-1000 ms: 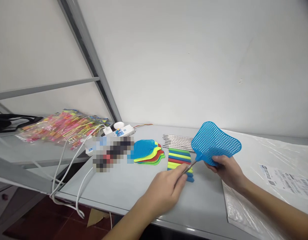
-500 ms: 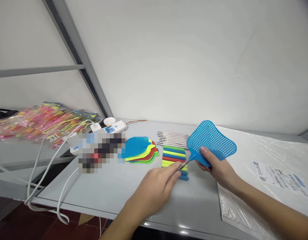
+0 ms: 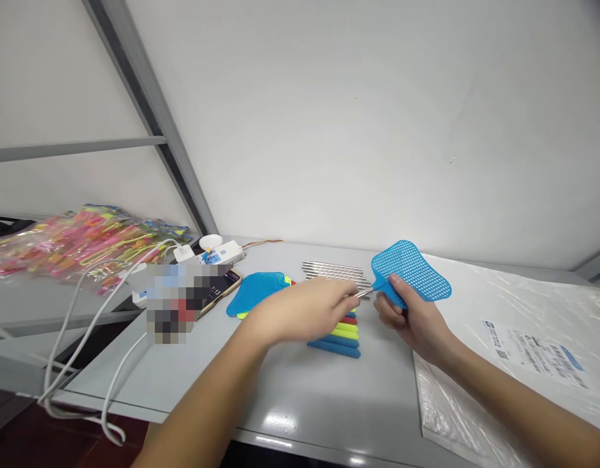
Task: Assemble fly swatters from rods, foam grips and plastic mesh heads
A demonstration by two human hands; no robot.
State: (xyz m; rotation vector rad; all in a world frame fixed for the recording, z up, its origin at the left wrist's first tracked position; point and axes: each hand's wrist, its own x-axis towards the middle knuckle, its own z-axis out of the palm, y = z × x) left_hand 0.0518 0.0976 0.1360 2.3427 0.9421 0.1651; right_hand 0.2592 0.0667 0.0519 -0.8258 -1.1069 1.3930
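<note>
In my right hand (image 3: 417, 318) is a blue mesh fly swatter head (image 3: 411, 266), gripped near its neck with the thumb on top. A thin metal rod (image 3: 364, 294) joins that neck, and the fingers of my left hand (image 3: 304, 309) are closed around it. Beneath my left hand and wrist lie coloured plastic handles (image 3: 335, 348) in a row, partly covered. Behind them rests a bundle of metal rods (image 3: 331, 268). To the left is a stack of swatter heads (image 3: 255, 292), a blue one uppermost, its right side hidden by my left arm.
A phone (image 3: 224, 286) lies left of the stack, beside a partly blurred area. Behind it are a white power strip (image 3: 226, 252) and cables (image 3: 104, 396) hanging over the table edge. Bagged colourful items (image 3: 95, 240) are piled far left. A white plastic mailing bag (image 3: 460, 276) covers the right side.
My left hand has turned and risen along the rod, now covering part of the handles and the stack. The swatter head has tilted flatter in my right hand.
</note>
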